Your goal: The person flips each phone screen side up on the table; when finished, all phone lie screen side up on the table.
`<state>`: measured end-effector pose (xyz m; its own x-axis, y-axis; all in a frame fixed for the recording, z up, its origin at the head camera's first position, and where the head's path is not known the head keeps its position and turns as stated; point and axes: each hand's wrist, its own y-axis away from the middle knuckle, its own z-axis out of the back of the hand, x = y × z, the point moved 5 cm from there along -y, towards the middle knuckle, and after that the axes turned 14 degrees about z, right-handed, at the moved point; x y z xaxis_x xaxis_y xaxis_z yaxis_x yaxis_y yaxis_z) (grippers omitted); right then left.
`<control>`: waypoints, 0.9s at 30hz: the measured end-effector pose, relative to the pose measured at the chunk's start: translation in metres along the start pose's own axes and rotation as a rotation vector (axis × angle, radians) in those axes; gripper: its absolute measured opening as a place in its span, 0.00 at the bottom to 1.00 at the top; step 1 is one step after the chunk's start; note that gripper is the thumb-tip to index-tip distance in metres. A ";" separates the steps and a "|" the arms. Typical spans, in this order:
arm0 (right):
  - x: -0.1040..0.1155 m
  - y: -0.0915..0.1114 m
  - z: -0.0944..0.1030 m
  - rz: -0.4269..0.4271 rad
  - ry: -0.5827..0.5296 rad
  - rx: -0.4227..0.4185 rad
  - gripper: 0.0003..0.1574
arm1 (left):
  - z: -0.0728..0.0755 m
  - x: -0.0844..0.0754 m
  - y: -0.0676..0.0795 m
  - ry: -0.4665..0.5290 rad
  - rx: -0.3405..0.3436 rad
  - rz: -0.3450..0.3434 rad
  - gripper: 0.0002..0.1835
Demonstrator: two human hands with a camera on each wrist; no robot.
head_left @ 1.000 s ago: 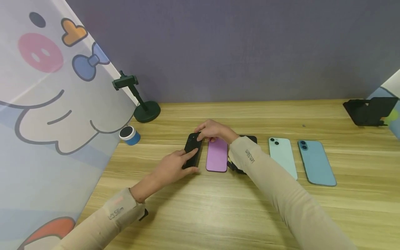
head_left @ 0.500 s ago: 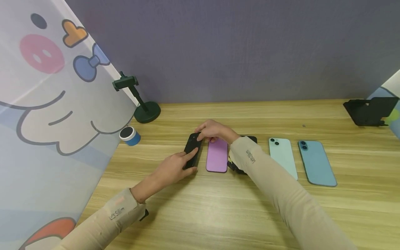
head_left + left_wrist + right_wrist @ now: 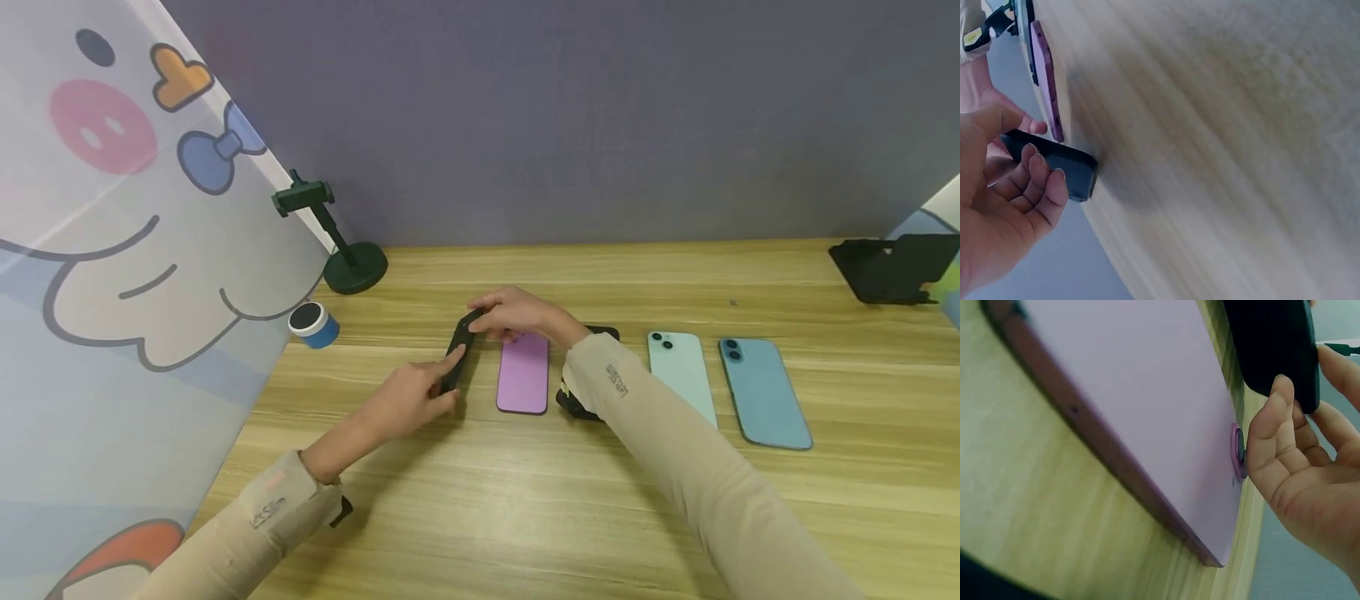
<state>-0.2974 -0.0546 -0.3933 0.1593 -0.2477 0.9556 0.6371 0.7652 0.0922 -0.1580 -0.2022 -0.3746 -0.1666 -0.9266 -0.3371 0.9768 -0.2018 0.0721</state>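
A black phone [image 3: 457,350] is tipped up on its long side, showing narrow in the head view. My left hand [image 3: 408,400] grips its near part, with fingers curled against one face in the left wrist view, where the phone [image 3: 1075,172] shows a dark face. At the far end my right hand [image 3: 513,312] pinches the phone; in the right wrist view its fingertips sit at the corner of the phone [image 3: 1272,350]. Right beside it lies a purple phone [image 3: 523,375], back up, partly under the right hand in the head view.
Farther right lie a pale green phone [image 3: 681,371], a blue phone [image 3: 765,392] and a black phone [image 3: 606,332] mostly covered by the right sleeve. A dark green phone stand [image 3: 356,267] and a blue-and-white jar [image 3: 315,325] stand at left, a black stand [image 3: 892,271] far right.
The black phone has gone from lying back up to tilted on its side, turned by both hands. My left hand has shifted slightly left; the other phones keep their places.
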 end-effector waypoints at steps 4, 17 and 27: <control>0.002 0.005 0.004 0.051 -0.047 -0.037 0.43 | 0.009 0.002 0.001 0.001 -0.069 0.035 0.34; 0.006 0.021 0.007 0.059 -0.030 -0.043 0.44 | 0.013 0.032 0.000 0.343 -0.122 0.243 0.29; 0.000 0.017 -0.004 -0.032 -0.031 -0.067 0.45 | 0.006 0.038 -0.002 0.767 -0.070 0.386 0.28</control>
<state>-0.2836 -0.0438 -0.3928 0.1154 -0.2518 0.9609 0.6906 0.7157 0.1046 -0.1673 -0.2390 -0.3820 0.2916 -0.4511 -0.8435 0.9565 0.1270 0.2627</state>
